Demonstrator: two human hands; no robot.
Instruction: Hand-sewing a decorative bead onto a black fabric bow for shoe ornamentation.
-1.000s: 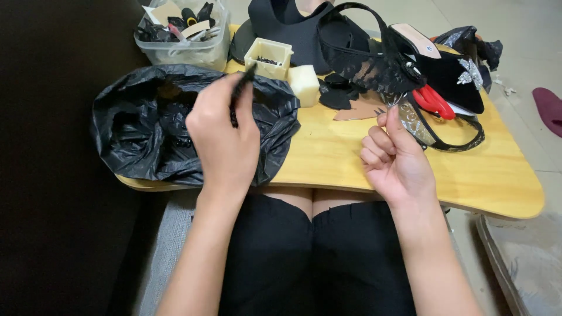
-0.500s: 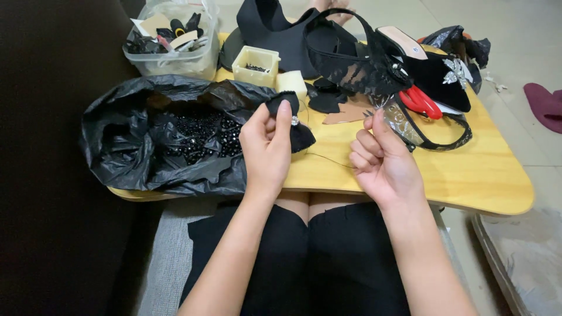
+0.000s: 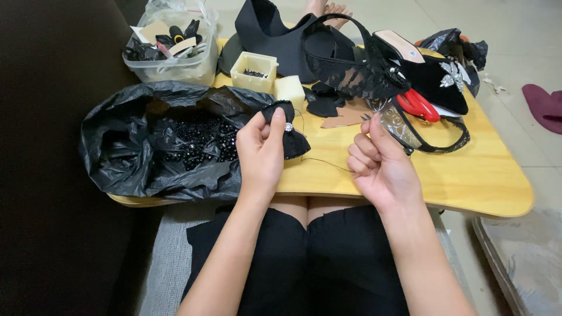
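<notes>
Black bow: your left hand pinches it; gem already on.
Thread: your right hand holds it tight; stitching unfinished.

Black plastic bag open, table's left; clear plastic tub behind; small cream box beside.

Home craft corner: low table, shoes
</notes>
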